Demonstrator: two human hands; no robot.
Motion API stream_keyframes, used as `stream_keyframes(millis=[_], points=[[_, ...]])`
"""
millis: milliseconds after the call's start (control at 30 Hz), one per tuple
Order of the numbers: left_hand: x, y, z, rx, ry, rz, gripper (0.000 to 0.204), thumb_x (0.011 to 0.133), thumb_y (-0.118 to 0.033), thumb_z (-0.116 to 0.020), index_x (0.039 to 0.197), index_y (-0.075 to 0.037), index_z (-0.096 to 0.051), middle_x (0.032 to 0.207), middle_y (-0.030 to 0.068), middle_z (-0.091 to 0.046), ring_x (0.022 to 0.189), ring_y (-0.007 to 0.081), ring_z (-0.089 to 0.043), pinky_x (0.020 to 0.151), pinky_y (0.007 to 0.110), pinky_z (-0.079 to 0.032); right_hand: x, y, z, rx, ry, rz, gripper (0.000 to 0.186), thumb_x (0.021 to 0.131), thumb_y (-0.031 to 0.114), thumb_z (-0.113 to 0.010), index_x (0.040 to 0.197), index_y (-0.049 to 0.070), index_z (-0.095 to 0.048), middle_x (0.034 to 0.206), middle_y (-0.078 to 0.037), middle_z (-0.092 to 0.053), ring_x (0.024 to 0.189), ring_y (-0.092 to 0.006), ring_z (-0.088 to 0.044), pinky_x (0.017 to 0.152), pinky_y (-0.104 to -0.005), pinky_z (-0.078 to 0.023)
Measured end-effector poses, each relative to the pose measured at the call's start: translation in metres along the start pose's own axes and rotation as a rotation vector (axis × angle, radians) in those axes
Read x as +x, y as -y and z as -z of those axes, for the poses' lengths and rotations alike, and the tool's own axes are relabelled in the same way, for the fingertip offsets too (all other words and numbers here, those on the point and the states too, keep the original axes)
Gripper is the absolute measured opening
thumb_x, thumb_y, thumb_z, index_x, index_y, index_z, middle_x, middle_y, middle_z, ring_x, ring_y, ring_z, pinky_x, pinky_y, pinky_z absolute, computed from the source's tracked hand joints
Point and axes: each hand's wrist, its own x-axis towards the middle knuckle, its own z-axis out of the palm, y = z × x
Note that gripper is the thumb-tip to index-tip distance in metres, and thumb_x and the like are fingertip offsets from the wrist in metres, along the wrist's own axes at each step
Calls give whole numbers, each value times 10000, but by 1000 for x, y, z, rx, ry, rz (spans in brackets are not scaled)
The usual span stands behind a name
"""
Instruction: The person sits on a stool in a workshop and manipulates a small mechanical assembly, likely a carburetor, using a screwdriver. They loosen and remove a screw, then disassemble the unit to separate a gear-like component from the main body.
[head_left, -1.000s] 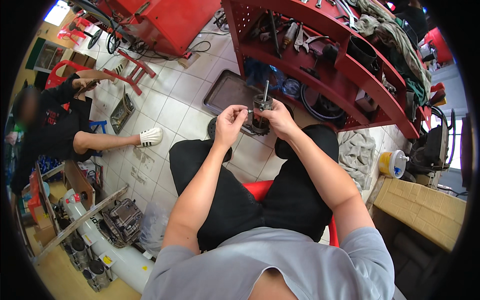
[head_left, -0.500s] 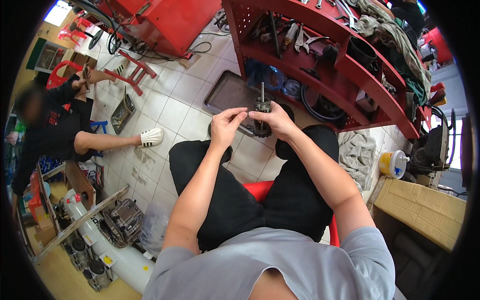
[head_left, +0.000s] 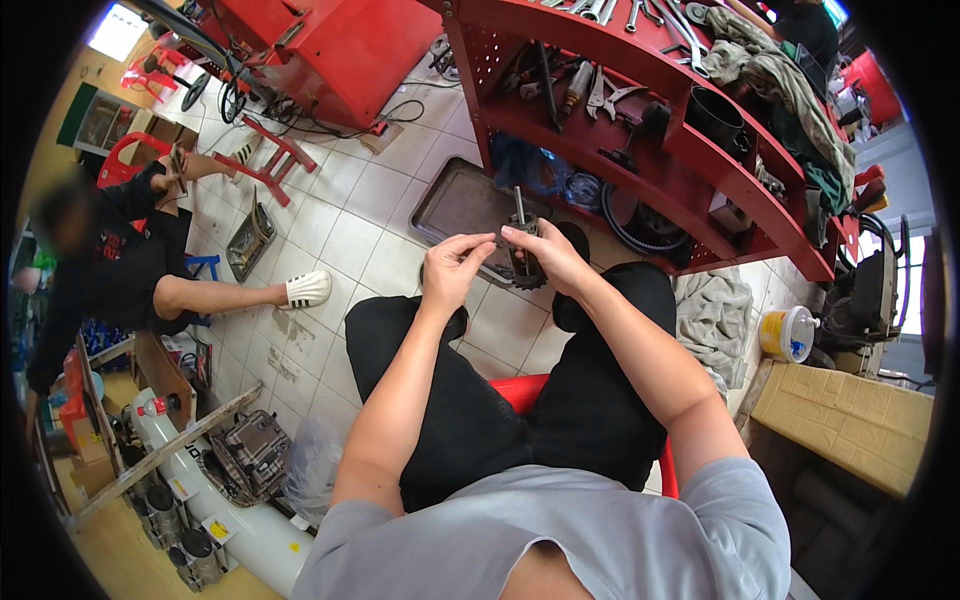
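Out in front of my knees, my right hand [head_left: 550, 254] is closed round a dark, round metal part with a toothed lower edge [head_left: 526, 270]. A thin bright shaft [head_left: 519, 204] rises from its top, leaning slightly left. My right thumb points toward my left hand [head_left: 452, 266]. Its thumb and fingertips are pinched together just left of the part, with a small gap between the two hands. Whatever the left fingertips hold is too small to make out. Below and behind the part, a shallow metal tray [head_left: 428, 212] lies on the tiled floor.
A red workbench [head_left: 640, 185] with wrenches [head_left: 690, 40] and rags [head_left: 770, 70] stands ahead right. Beside my right knee lie a grey cloth [head_left: 712, 315] and a yellow-white bucket [head_left: 787, 333]. At left, another person's shoe [head_left: 308, 289] rests near a small tray [head_left: 250, 240].
The metal part has tilted, its shaft now leaning left, and my right hand has shifted slightly lower round it. My left hand keeps its pinch, slightly lower in view.
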Motion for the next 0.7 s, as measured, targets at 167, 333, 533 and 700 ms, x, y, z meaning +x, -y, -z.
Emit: stream_keyframes(millis=[167, 333, 533, 700], points=[[1, -2, 3, 90, 12, -9, 178, 862, -69, -676, 1007, 33, -697, 930, 84, -696, 867, 139, -636, 789, 266, -500, 0, -8, -2, -95, 6, 170, 691, 613, 390, -863, 1065, -20, -539, 983, -103, -621, 881, -164, -576, 782, -314, -490], [1, -7, -2, 5, 22, -30, 150, 852, -42, -689, 986, 25, -708, 831, 39, -660, 728, 84, -579, 662, 218, -459, 5, -8, 0, 131, 16, -85, 700, 658, 459, -836, 1032, -41, -520, 908, -95, -601, 781, -132, -562, 661, -281, -481], [2, 1, 4, 12, -35, -6, 173, 864, -63, -679, 1005, 37, -695, 884, 78, -696, 822, 113, -637, 738, 235, -498, 3, -17, -4, -45, 46, 137, 637, 655, 386, -859, 1017, -18, -525, 868, -65, -591, 768, -116, -557, 658, -271, -480], [-1, -6, -1, 39, -46, -5, 176, 856, -70, -687, 1003, 26, -697, 869, 75, -689, 813, 109, -626, 730, 240, -495, -1, 0, -7, -68, -30, 4, 600, 714, 496, -782, 963, 4, -547, 798, -47, -582, 708, -111, -530, 629, -263, -454]])
